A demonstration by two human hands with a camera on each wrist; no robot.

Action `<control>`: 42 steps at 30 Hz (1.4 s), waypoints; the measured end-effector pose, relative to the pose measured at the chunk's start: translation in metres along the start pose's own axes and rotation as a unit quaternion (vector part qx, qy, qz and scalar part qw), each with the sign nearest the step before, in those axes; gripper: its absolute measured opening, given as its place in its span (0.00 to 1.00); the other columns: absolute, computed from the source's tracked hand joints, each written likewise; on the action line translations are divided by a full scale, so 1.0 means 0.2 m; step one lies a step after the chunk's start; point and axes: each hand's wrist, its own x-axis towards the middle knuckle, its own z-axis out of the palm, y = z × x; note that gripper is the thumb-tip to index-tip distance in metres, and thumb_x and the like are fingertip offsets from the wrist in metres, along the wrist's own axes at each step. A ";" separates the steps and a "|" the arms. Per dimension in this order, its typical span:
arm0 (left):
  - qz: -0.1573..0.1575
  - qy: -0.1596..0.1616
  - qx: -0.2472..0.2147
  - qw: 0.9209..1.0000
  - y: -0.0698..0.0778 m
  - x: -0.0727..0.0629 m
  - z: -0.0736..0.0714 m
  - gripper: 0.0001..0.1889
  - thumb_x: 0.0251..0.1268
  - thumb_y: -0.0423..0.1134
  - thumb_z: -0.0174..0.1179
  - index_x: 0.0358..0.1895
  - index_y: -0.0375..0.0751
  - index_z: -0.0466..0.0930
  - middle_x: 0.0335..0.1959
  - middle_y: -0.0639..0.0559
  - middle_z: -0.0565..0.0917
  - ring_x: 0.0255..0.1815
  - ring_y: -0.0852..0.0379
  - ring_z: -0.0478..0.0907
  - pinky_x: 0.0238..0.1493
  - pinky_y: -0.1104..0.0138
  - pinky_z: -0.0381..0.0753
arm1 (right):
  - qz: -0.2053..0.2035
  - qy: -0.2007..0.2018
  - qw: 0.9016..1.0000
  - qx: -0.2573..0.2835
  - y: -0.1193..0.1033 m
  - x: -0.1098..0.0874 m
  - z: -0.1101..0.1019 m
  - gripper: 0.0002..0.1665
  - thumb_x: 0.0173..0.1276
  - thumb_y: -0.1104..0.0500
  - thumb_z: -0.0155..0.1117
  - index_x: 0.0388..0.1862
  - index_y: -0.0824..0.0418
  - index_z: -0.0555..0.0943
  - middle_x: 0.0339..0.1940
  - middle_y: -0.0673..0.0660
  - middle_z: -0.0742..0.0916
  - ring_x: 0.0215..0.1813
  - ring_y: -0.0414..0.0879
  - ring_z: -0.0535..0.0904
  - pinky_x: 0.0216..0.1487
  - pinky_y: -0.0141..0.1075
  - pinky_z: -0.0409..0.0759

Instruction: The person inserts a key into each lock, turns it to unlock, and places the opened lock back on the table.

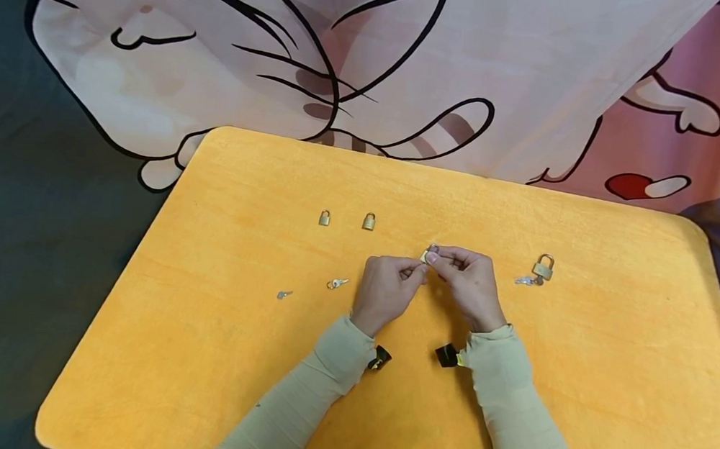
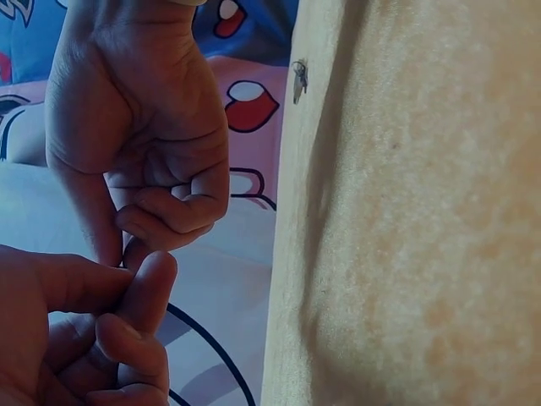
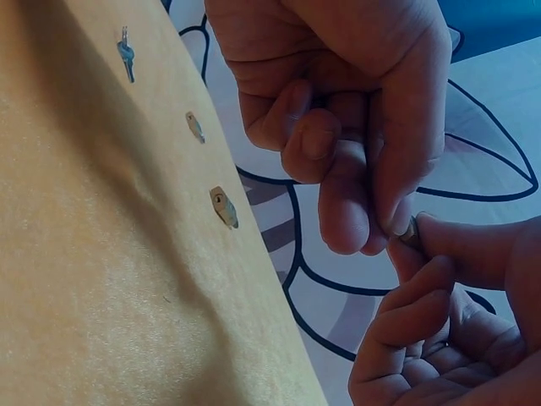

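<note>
A small lock is pinched by the right hand, maybe to keep it still; a hidden thing is pinched by the left hand.

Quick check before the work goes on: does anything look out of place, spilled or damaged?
Nothing stands out: no spill shows on the table, and the rightmost padlock has keys at its base. The held padlock in the right fingers is too small to check for damage.
</note>
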 end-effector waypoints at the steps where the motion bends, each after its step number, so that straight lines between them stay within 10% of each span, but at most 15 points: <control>1: 0.001 0.001 0.000 1.000 0.00 0.00 0.00 0.10 0.69 0.35 0.62 0.34 0.38 0.92 0.23 0.54 0.88 0.12 0.71 0.67 0.15 0.75 0.63 | -0.001 0.000 1.000 -0.001 0.00 0.00 0.00 0.16 0.70 0.61 0.68 0.50 0.72 0.86 0.36 0.51 0.90 0.39 0.54 0.84 0.40 0.38 0.84; 42: 0.072 0.024 0.114 0.991 0.01 -0.01 0.01 0.09 0.68 0.33 0.62 0.35 0.37 0.92 0.14 0.54 0.77 0.13 0.66 0.61 0.19 0.76 0.58 | 0.006 -0.007 0.999 0.032 -0.01 -0.01 0.00 0.16 0.70 0.63 0.68 0.52 0.72 0.84 0.34 0.50 0.88 0.38 0.50 0.83 0.40 0.34 0.82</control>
